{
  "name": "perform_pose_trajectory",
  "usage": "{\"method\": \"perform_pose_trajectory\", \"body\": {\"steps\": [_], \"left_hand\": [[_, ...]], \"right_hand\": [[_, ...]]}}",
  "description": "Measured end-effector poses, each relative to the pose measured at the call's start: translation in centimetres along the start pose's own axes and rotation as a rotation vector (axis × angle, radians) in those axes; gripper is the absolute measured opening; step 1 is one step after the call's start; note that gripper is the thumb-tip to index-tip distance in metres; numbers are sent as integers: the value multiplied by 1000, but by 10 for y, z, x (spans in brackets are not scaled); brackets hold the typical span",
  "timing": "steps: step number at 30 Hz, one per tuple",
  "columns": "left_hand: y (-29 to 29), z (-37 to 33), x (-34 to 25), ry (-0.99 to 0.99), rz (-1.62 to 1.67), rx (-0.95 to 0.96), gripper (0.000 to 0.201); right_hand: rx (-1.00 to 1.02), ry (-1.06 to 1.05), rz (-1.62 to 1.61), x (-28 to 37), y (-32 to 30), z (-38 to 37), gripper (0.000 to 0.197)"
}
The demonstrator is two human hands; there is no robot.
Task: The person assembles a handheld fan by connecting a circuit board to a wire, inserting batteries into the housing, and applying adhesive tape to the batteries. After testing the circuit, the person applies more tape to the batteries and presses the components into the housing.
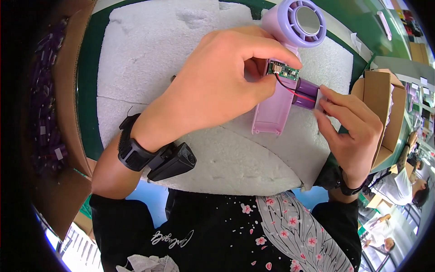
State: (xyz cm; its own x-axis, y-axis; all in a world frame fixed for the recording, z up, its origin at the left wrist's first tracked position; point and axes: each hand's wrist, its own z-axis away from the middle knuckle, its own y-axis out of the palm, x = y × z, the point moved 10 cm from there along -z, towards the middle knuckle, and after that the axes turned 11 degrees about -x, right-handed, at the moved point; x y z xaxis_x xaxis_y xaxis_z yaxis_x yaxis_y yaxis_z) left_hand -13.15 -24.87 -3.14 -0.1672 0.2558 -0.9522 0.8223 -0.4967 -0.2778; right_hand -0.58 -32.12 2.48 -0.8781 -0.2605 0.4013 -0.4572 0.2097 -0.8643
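Observation:
A lilac handheld fan lies on the white foam sheet, its round head at the far end. Its pink handle shell is uncovered and shows a small green circuit board. My left hand is closed round the shell's upper part, thumb and index finger at the board's white connector; its other fingers are partly hidden. From the connector, a red and a black wire run to a purple battery pack beside the handle. Its outer end is pinched between my right hand's thumb and fingers.
The thick foam sheet covers much of the green table. A cardboard box with dark purple parts stands left, and an open box stands right. Other people work farther off at the right. A black strapped device sits on my left wrist.

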Motion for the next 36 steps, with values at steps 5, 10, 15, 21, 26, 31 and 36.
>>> {"method": "perform_pose_trajectory", "body": {"steps": [5,10,15,21,26,31,36], "left_hand": [[1,1,2,-16,-13,-5,35],[3,-1,1,-23,-14,0,35],[3,-2,2,-41,-15,17,35],[-6,1,2,-5,72,-17,34],[-6,1,2,-5,112,-67,30],[-1,-1,5,-28,110,-83,29],[-8,6,12,-28,120,-139,28]], "right_hand": [[10,-15,-38,-2,2,2,15],[-12,-7,-24,0,1,4,14],[-16,-46,85,12,7,2,14],[50,181,-133,-20,4,1,14],[-136,631,322,-107,-120,31,16],[-269,564,65,-60,-95,19,25],[137,-13,-64,11,25,-10,52]]}}
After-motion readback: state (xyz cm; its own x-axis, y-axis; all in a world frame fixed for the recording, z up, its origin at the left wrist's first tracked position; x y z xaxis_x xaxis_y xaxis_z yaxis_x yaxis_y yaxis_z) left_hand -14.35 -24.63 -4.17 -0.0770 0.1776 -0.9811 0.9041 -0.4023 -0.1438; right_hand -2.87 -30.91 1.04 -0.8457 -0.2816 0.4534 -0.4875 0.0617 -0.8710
